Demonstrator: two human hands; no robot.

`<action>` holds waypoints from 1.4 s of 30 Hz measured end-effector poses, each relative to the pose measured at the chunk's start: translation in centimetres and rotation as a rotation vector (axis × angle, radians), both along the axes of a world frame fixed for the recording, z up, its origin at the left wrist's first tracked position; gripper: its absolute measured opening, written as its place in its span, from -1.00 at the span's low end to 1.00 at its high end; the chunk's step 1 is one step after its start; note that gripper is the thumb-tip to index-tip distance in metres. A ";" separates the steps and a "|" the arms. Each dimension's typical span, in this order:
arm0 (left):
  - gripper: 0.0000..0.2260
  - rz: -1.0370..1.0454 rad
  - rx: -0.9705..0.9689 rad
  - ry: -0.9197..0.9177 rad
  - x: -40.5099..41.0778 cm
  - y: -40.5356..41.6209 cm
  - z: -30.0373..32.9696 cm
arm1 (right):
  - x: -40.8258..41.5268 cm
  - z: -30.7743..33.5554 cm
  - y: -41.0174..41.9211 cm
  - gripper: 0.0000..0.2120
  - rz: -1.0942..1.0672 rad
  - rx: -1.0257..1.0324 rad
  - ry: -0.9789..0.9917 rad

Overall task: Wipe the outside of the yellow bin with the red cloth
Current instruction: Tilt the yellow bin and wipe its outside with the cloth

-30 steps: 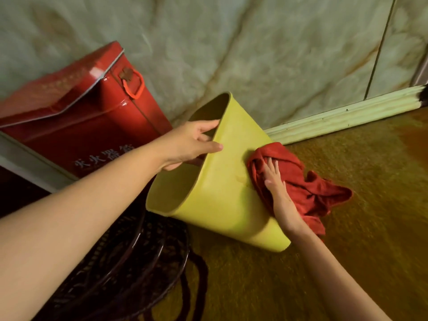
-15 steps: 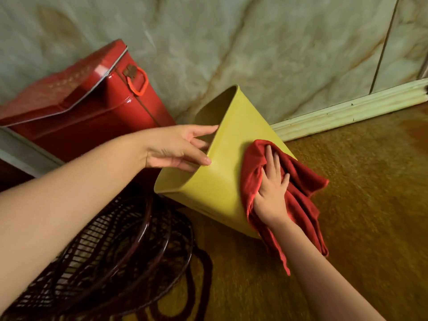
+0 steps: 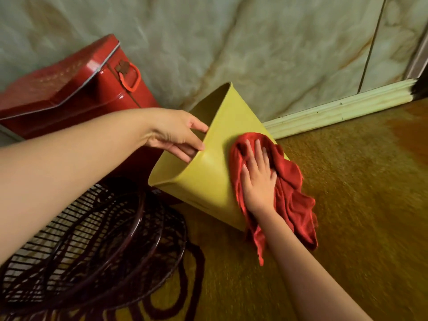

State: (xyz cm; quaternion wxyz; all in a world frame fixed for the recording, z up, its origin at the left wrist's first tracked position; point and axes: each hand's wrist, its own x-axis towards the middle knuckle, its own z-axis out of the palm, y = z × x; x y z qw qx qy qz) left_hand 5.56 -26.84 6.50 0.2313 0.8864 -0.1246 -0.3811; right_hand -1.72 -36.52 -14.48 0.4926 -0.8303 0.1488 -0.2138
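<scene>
The yellow bin (image 3: 208, 172) is tipped on its side over the carpet, its open mouth facing left. My left hand (image 3: 178, 135) grips the bin's rim, fingers curled inside the mouth and thumb on the edge. My right hand (image 3: 258, 177) lies flat with fingers spread on the red cloth (image 3: 289, 195), pressing it against the bin's outer wall near the base. The loose end of the cloth hangs down past the bin's bottom edge.
A red metal box (image 3: 76, 96) with a handle stands against the marble wall (image 3: 254, 42) at the left. A dark wire fan guard and cord (image 3: 92, 246) lie on the floor below the bin. Brown carpet (image 3: 359, 205) spreads to the right; a pale skirting board (image 3: 342, 107) runs along the wall.
My right hand has slid the cloth up along the bin's outer wall toward the wall side. The bin has tilted further, and my left hand has shifted its hold on the rim.
</scene>
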 end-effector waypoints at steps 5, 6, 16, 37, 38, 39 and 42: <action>-0.51 -0.005 -0.080 0.011 -1.6 -2.5 -0.3 | -1.9 -1.4 -1.8 -0.45 -0.054 0.210 0.234; -0.50 -0.021 -0.084 0.002 -1.7 -3.4 -0.3 | -1.7 -0.1 -1.2 -0.41 -0.060 0.214 0.094; -0.33 -0.248 -0.113 -0.260 -1.6 -2.8 -0.2 | 0.0 0.7 -3.6 -0.26 -0.092 0.154 -0.109; -0.55 -0.456 -0.101 -0.554 0.3 -2.9 0.8 | -0.7 2.8 -4.7 -0.28 -0.193 -0.107 -0.212; -0.62 -0.453 -0.071 -0.645 0.4 -2.5 0.9 | -0.4 2.9 -4.6 -0.29 -0.178 -0.120 -0.209; -0.69 -0.459 -0.046 -0.719 0.7 -2.3 0.9 | -0.1 3.0 -4.6 -0.29 -0.171 -0.136 -0.208; -0.81 -0.388 -0.040 -0.809 1.4 -1.8 0.8 | 1.0 3.1 -5.1 -0.29 -0.156 -0.164 -0.198</action>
